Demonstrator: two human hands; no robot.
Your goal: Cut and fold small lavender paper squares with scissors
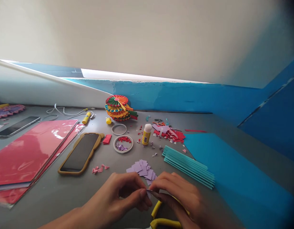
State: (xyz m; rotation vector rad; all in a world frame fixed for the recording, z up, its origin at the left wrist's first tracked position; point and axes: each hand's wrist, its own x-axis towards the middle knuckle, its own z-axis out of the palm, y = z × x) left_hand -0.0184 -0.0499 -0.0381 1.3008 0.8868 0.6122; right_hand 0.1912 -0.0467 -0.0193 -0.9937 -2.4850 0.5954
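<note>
Between the fingertips of my left hand (127,195) and my right hand (177,197) is a small piece of purple paper (149,192). Both hands are closed in a pinch on it, and much of the piece is covered by fingers. Just beyond the hands lies a loose pile of purple paper pieces (142,168). Yellow-handled scissors (164,223) lie under and beside my right hand, partly hidden by it. Tiny pink folded pieces (99,169) are scattered to the left of the pile.
A glue stick (146,135) stands upright behind a tape ring (123,144) holding red and purple bits. Pleated teal paper (188,167) and blue sheets (228,159) lie right. At left are a phone (80,154) and red paper packs (34,149). Colourful paper fans (118,108) stand behind.
</note>
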